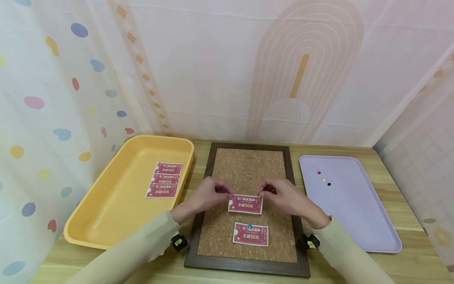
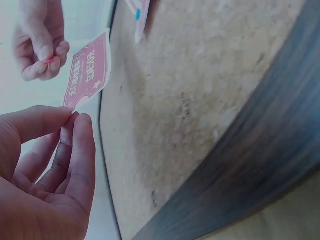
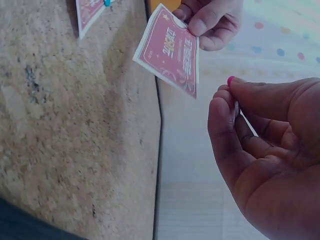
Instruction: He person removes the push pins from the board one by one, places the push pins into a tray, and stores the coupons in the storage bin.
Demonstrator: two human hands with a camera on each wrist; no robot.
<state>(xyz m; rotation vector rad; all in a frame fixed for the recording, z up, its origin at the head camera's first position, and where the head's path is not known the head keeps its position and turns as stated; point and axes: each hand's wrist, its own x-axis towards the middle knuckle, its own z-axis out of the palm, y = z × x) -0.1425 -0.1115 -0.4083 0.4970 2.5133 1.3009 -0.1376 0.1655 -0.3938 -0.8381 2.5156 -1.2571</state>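
Observation:
My left hand pinches the corner of a red coupon between thumb and fingers. In the left wrist view the coupon stands tilted off the cork surface. My right hand pinches a small pink-red push pin, hidden by the fingers in the head view. In the right wrist view these fingertips are apart from the coupon. Beneath both hands lies a framed corkboard. Lower on it, a second coupon is fixed at its top edge by a blue push pin.
To the left stands a yellow tray with three coupons against its right side. A purple tray on the right holds a red pin, a yellow pin and a dark pin. Patterned curtains hang behind the wooden table.

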